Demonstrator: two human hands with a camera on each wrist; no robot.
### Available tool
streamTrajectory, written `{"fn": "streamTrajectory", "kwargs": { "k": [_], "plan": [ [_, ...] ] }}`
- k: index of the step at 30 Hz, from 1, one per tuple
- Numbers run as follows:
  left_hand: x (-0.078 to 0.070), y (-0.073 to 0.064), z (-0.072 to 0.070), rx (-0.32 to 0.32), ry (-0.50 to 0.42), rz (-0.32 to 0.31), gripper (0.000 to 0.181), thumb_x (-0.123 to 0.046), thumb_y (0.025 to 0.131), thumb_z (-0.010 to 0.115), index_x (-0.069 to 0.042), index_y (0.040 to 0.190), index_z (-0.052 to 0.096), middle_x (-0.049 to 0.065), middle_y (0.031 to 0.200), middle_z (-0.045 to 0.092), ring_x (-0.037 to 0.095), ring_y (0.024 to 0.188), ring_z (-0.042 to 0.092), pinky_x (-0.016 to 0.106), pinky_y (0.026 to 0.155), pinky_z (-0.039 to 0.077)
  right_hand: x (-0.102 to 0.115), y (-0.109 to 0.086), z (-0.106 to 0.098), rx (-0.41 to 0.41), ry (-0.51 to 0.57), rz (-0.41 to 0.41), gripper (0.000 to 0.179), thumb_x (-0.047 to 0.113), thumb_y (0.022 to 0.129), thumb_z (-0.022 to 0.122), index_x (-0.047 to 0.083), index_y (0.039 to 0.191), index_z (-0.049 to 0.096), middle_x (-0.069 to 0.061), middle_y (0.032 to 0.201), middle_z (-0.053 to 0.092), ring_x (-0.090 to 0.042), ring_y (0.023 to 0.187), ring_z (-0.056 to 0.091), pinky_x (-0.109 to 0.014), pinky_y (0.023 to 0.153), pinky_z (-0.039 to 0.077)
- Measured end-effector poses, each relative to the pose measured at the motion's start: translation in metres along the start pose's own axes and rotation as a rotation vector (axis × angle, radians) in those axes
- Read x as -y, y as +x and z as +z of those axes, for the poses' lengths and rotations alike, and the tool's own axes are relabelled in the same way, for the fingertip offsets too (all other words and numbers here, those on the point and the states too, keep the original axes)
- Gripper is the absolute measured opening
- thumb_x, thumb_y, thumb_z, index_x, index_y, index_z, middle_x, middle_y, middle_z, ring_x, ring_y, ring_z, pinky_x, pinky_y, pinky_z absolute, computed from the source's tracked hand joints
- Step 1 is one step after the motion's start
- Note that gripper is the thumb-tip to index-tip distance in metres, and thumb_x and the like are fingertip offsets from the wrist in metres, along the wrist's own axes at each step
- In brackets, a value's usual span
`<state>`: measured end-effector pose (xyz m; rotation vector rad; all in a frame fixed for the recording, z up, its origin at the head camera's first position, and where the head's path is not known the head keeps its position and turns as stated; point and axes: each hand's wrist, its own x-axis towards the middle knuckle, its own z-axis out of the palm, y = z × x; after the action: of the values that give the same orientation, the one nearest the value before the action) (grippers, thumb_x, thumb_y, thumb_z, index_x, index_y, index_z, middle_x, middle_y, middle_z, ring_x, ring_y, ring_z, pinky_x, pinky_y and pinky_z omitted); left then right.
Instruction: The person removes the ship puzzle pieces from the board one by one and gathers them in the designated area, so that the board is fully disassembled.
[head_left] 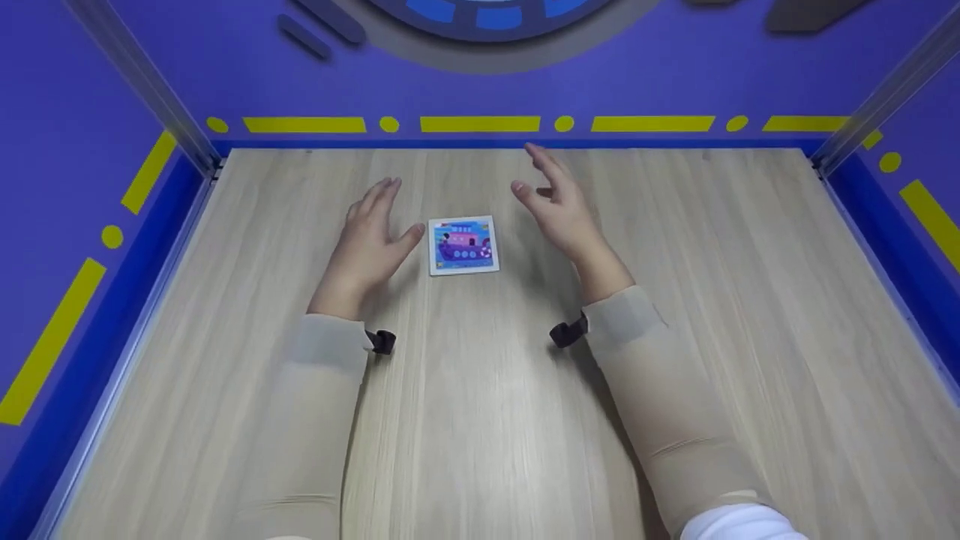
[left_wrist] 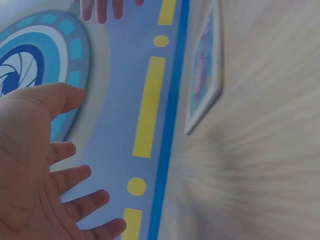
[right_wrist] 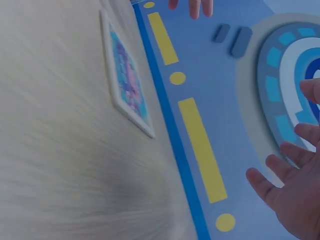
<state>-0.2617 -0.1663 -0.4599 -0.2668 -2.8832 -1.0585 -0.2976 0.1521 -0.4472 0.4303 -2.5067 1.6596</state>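
Observation:
A small square picture puzzle [head_left: 463,246] with a white frame lies flat on the wooden table. Its picture shows a pink and purple boat on blue water. To its left is my left hand [head_left: 367,251], fingers spread and thumb near the frame's left edge. My right hand [head_left: 562,214] hovers to the right of the square, farther from it, with thumb and fingers apart. Both palms face inward and hold nothing. In the left wrist view the puzzle [left_wrist: 206,65] appears edge-on; the right wrist view shows the puzzle [right_wrist: 126,75] likewise tilted by perspective.
The light wood table [head_left: 480,420] reaches back to a blue-purple wall [head_left: 480,94] with yellow dashes and dots. Side walls [head_left: 67,187] stand at left and right. Black wrist cameras [head_left: 382,343] sit on the sleeves.

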Motion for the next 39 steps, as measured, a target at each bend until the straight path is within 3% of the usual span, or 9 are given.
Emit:
{"fn": "streamTrajectory", "kwargs": {
  "k": [5,10,15,21,25,31,39],
  "plan": [
    [0.005,0.000,0.014,0.086,0.037,-0.011,0.084,-0.046,0.111,0.069,-0.018,0.180,0.032,0.009,0.191,0.023,0.040,0.177,0.019,0.062,0.143,0.021,-0.010,0.000,0.013,0.057,0.020,0.076,0.071,0.034,0.113,0.066,0.016,0.177,0.041,-0.011,0.185,0.037,-0.034,0.169,0.041,-0.057,0.135,0.042],
    [0.005,0.000,0.023,0.152,0.097,-0.015,0.083,-0.042,0.109,0.074,-0.015,0.178,0.037,0.005,0.191,0.024,0.042,0.177,0.016,0.067,0.142,0.016,-0.017,-0.002,0.024,0.104,0.050,0.151,0.070,0.031,0.112,0.068,0.016,0.176,0.043,-0.009,0.183,0.041,-0.031,0.170,0.040,-0.054,0.138,0.037],
    [0.006,0.002,0.028,0.224,0.129,-0.005,0.080,-0.041,0.110,0.074,-0.013,0.177,0.040,0.002,0.190,0.027,0.041,0.178,0.011,0.067,0.143,0.010,-0.016,-0.004,0.035,0.137,0.096,0.229,0.070,0.032,0.110,0.071,0.019,0.175,0.046,-0.003,0.181,0.045,-0.026,0.168,0.042,-0.049,0.137,0.039],
    [0.008,0.000,0.030,0.304,0.150,0.000,0.070,-0.040,0.112,0.071,-0.011,0.172,0.049,0.003,0.187,0.036,0.038,0.180,0.008,0.066,0.143,0.007,-0.013,-0.007,0.044,0.184,0.047,0.251,0.070,0.035,0.110,0.071,0.022,0.174,0.047,0.000,0.179,0.048,-0.025,0.165,0.045,-0.048,0.134,0.043],
    [0.009,-0.001,0.032,0.327,0.143,0.012,0.066,-0.041,0.112,0.071,-0.011,0.169,0.054,0.004,0.185,0.039,0.038,0.179,0.010,0.067,0.142,0.008,-0.013,-0.007,0.046,0.204,0.027,0.268,0.068,0.033,0.109,0.073,0.019,0.171,0.051,-0.004,0.175,0.052,-0.029,0.160,0.051,-0.049,0.131,0.047],
    [0.008,-0.001,0.033,0.335,0.142,0.038,0.064,-0.043,0.109,0.075,-0.012,0.164,0.061,0.004,0.182,0.045,0.038,0.179,0.014,0.067,0.142,0.010,-0.014,-0.006,0.049,0.254,-0.099,0.245,0.059,0.021,0.105,0.078,0.010,0.161,0.063,-0.014,0.158,0.065,-0.032,0.141,0.062,-0.052,0.121,0.053],
    [0.006,-0.002,0.032,0.343,0.125,0.068,0.065,-0.045,0.105,0.081,-0.012,0.158,0.067,0.002,0.176,0.053,0.036,0.177,0.020,0.064,0.142,0.013,-0.015,-0.005,0.055,0.247,-0.178,0.260,0.050,0.014,0.101,0.081,0.007,0.150,0.072,-0.015,0.146,0.073,-0.031,0.129,0.067,-0.050,0.114,0.057]
  ]
}}
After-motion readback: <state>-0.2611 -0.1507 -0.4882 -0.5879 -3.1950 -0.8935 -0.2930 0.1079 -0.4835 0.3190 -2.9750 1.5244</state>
